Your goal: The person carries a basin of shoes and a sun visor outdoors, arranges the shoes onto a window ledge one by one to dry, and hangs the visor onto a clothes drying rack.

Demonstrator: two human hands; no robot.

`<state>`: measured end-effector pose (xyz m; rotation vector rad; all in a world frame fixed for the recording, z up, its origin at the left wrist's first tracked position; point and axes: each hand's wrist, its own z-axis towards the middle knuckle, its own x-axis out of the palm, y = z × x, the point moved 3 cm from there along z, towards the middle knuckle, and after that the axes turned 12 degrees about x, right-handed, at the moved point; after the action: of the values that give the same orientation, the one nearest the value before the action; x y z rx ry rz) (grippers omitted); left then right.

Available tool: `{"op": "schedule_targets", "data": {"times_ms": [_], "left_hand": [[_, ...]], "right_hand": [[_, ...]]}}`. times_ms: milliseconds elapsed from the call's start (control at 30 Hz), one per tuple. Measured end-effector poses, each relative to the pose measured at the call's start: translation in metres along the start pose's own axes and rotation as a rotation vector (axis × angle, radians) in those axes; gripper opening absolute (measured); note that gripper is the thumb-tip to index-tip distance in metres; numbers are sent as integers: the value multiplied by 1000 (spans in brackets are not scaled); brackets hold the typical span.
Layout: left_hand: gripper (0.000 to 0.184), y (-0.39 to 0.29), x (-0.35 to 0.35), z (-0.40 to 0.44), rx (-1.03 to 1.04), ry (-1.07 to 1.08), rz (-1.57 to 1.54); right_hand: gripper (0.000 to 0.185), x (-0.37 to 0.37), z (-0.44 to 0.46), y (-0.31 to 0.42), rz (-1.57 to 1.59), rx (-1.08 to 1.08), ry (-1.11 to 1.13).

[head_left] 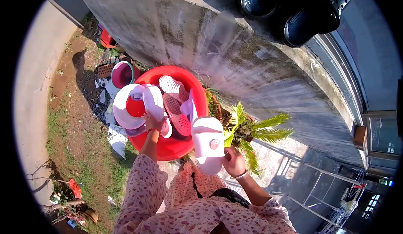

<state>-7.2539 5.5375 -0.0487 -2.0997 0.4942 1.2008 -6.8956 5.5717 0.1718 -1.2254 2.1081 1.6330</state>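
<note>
A pinkish-white slipper [208, 144] is gripped at its side by my right hand [234, 163], to the right of a big red basin [194, 81]. My left hand [154, 123] reaches over the basin, its fingers against a white slipper [153, 102]. Beside that slipper, a round white container [121, 108] with a red inside overlaps the basin's left rim. Inside the basin lie a red slipper [179, 123] with a dotted sole, a pale-and-pink slipper [170, 85] and a lilac piece [189, 106].
A weathered concrete wall [210, 41] curves behind the basin, with black shoes [294, 20] on its top. A green leafy plant [252, 131] stands right of the basin, a pink-lined bucket [122, 74] left of it. A metal rack [323, 192] is at lower right.
</note>
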Motion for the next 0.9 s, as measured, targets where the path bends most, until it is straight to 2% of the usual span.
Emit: {"op": "schedule_targets", "data": {"times_ms": [67,167,233,267,300,333,400,467,533,600,667,767,867,900], "left_hand": [[123,8,4,4,13,-71,30],[106,-3,-8,3,-1,-211,45],[88,-13,-27,-12,11,-341,66],[86,-4,-21,-15,86,-353,-29],[84,14,-7,-10,161,-371,-120],[81,29,-5,-9,239,-391,-206],[56,31,-14,-37,229,-215,-915],[51,20,-36,-83,17,161,-1763],[52,-19,-81,-142,5,240,-2016],[56,-52,-123,-194,-105,134,-2041],[60,-43,-126,-213,-77,110,-2101],[62,-58,-147,-245,-91,9,-2170],[62,-78,-177,-266,-9,-19,-2160],[64,-45,-160,-256,-40,-90,-2174]], "right_hand": [[28,-29,-9,2,30,-8,-80],[29,-83,-12,14,28,-4,-264],[30,-122,-8,16,184,7,-403],[30,-146,-7,25,322,60,-440],[25,-171,-3,22,255,71,-525],[16,-195,3,35,381,-8,-571],[18,-246,17,57,434,-104,-678],[27,-289,33,73,523,-205,-738],[28,-322,51,83,473,-193,-808],[28,-344,74,89,474,-193,-803],[27,-357,97,96,310,-163,-871],[23,-367,125,109,304,-124,-854],[21,-378,153,101,313,-168,-863],[18,-383,156,99,332,-174,-855]]}}
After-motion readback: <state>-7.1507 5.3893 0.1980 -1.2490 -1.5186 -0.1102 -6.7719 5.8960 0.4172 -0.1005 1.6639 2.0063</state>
